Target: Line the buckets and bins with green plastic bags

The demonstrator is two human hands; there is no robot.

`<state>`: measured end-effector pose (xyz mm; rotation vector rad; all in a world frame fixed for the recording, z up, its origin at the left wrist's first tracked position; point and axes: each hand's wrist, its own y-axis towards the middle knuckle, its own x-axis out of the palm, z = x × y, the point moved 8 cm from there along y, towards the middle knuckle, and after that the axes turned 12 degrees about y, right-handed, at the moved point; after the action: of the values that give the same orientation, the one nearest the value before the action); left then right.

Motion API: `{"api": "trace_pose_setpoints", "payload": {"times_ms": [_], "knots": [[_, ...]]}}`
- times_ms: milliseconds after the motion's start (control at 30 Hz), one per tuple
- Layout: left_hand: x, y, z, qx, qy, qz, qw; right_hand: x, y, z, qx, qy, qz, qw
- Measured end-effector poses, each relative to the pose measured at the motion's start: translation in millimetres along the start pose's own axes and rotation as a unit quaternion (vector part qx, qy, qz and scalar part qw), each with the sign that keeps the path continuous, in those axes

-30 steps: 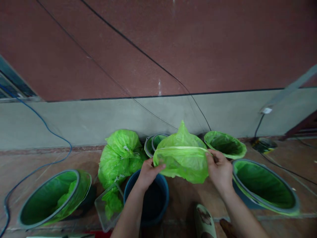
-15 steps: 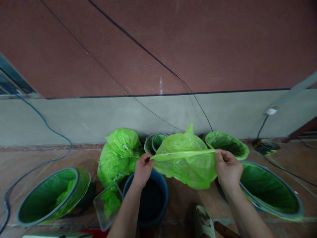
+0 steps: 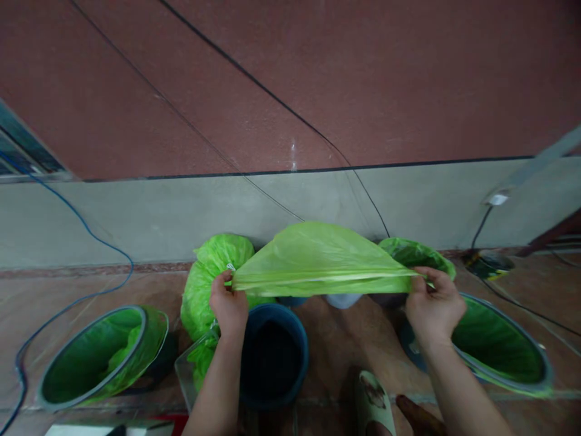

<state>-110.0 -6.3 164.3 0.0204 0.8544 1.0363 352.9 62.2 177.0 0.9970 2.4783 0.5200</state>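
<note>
Left hand [image 3: 230, 307] and right hand [image 3: 434, 307] pinch green bin liner [image 3: 318, 260] at 9 and 3 o'clock, stretching it taut

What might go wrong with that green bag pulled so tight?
The green bag looks thin and is stretched taut between the left hand and right hand, so it might tear or slip from a pinch. A blue cable loops across the floor at the left, a possible trip hazard if the person steps that way.
</note>
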Motion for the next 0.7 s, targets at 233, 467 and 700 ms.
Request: {"api": "trace_pose_setpoints", "payload": {"times_ms": [233, 467, 700], "knots": [[14.2, -4, 6, -0.002, -0.035, -0.063, 0.997, 17, -3, -8, -0.104, -0.094, -0.069, 0.988], [44.7, -48, 49, 0.070, -0.061, -0.174, 0.980, 84, -106, -80, -0.284, -0.014, -0.313, 0.906], [59.7, -88, 82, 0.165, -0.051, -0.219, 0.960, 110, -137, -86, -0.284, -0.040, -0.344, 0.894]]}}
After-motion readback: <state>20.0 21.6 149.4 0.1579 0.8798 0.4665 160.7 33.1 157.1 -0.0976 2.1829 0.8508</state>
